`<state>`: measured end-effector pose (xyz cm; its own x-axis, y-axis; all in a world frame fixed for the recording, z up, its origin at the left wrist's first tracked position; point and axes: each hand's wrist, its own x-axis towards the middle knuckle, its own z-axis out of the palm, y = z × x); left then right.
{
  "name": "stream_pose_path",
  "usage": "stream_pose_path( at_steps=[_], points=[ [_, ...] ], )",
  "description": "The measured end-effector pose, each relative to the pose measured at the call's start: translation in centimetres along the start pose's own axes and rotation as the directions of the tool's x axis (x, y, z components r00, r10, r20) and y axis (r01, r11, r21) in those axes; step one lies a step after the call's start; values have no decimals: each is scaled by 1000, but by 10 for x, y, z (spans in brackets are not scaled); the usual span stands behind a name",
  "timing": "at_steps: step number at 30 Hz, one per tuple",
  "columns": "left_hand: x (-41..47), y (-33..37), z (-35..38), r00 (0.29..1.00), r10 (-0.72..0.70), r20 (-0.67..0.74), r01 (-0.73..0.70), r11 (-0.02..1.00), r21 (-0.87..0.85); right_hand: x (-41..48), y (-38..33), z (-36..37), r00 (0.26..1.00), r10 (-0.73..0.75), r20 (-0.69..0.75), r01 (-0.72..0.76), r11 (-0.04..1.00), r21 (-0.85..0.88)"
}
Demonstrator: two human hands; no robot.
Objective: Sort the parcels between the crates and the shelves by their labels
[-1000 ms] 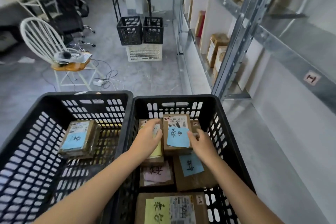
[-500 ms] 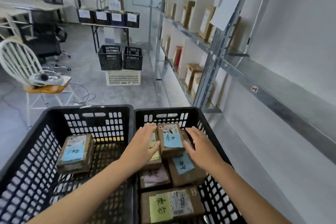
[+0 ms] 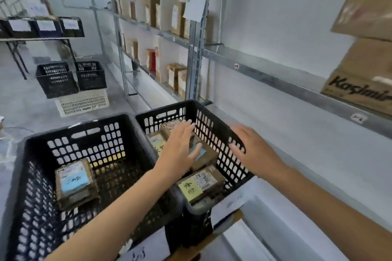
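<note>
Grey concrete floor runs back to two black baskets [image 3: 71, 78] stacked on a white one. Nearer you, the left crate [image 3: 80, 167] holds a single parcel with a blue note [image 3: 74, 183]. Your left hand [image 3: 180, 150] hovers flat, fingers spread, holding nothing, over the parcels [image 3: 201, 184] packed in the right crate [image 3: 212, 127]. Your right hand [image 3: 252, 152] is open too, above that crate's right rim. Metal shelves [image 3: 275, 78] with boxes line the right side.
</note>
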<state>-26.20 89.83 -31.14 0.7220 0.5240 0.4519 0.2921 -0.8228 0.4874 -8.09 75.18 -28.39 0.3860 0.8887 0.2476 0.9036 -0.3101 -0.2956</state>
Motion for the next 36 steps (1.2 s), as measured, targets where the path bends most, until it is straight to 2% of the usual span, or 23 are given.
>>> stream_pose_path(
  at_steps=[6, 11, 17, 20, 27, 32, 36],
  points=[
    [-5, 90, 22, 968, 246, 57, -242, 968, -72, -89, 6, -61, 978, 162, -131, -171, 983, -61],
    [-7, 181, 37, 910, 406, 82, -380, 898, -223, -179, 27, -120, 925, 295, -240, -328, 939, -108],
    [-14, 307, 68, 789, 610, 69, -568, 767, -298, -292, 66, -205, 776, 489, -399, -560, 824, -80],
    [-19, 376, 85, 732, 676, 88, -604, 703, -376, -350, 80, -239, 686, 555, -471, -649, 759, -51],
    [-45, 522, 129, 597, 793, 119, -640, 561, -525, -483, 118, -306, 526, 633, -568, -778, 628, -21],
    [-64, 615, 155, 526, 843, 115, -616, 471, -631, -549, 153, -356, 475, 592, -651, -788, 616, -16],
    [-63, 676, 175, 522, 849, 77, -650, 455, -609, -588, 191, -392, 445, 557, -701, -782, 623, -3]
  ],
)
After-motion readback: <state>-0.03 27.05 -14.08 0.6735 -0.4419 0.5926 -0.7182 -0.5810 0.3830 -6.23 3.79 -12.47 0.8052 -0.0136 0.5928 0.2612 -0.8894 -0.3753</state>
